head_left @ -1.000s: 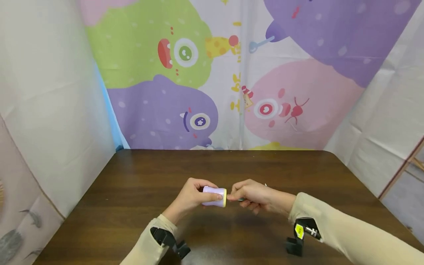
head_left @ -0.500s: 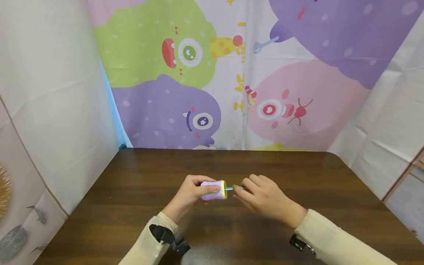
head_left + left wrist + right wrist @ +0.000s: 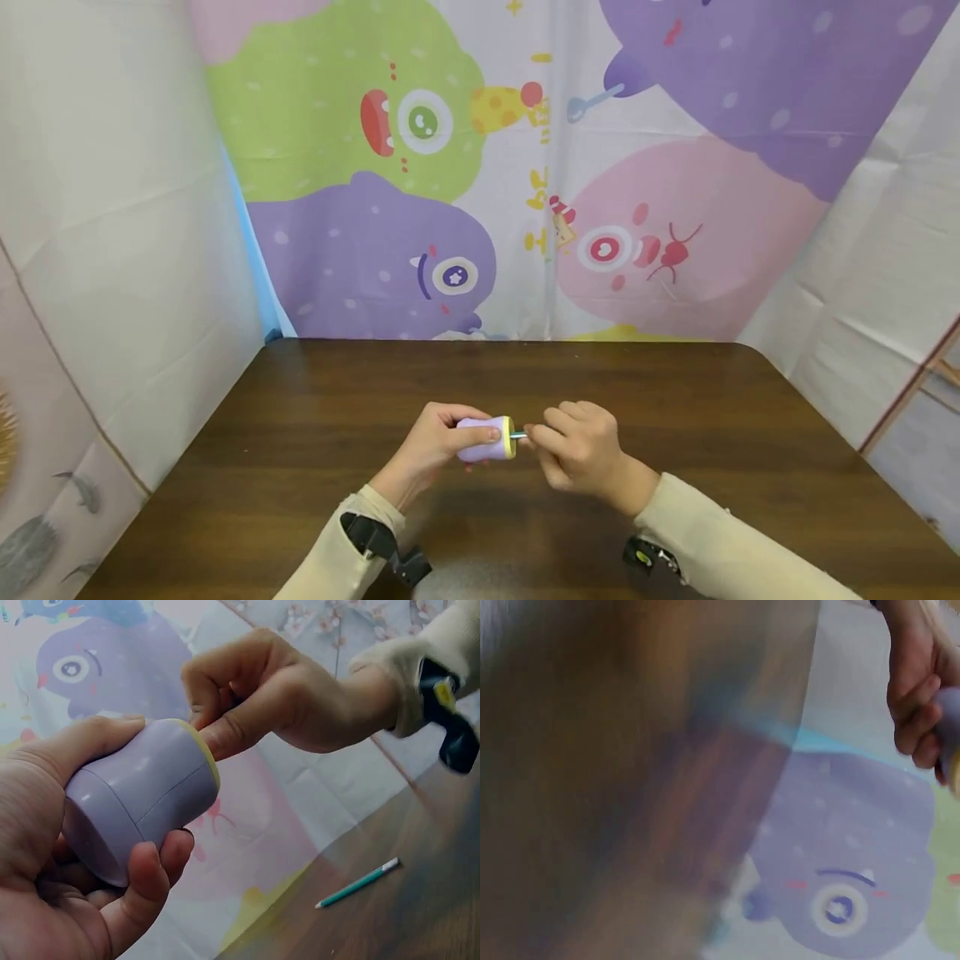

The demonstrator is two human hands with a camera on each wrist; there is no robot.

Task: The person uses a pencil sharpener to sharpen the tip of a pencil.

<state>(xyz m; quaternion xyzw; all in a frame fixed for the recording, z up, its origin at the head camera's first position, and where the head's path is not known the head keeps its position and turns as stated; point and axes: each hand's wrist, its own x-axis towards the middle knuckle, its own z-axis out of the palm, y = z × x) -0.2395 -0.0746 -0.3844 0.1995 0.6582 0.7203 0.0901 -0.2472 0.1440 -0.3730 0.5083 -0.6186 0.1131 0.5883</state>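
In the head view my left hand (image 3: 435,446) grips a small lilac pencil sharpener (image 3: 480,450) with a yellow rim, held above the table with the rim facing right. A thin bluish-green pencil (image 3: 519,434) sticks out of the yellow end. My right hand (image 3: 577,446) pinches the pencil's outer part with curled fingers. The left wrist view has the sharpener (image 3: 142,795) large, thumb on top and fingertips below; right fingertips (image 3: 225,739) sit at its rim, hiding the pencil there. A blur covers much of the right wrist view, with my left hand (image 3: 915,697) at its edge.
A second, green pencil (image 3: 358,883) with a pale end lies on the dark wooden table (image 3: 420,915). Behind the table's far edge hangs a cartoon-monster curtain (image 3: 375,242). White cloth (image 3: 135,208) hangs at the sides.
My right hand has turned over at the wrist, back of the hand now upward, and shifted slightly left since half a second ago. Less of the pencil shows. The left hand keeps holding the sharpener.
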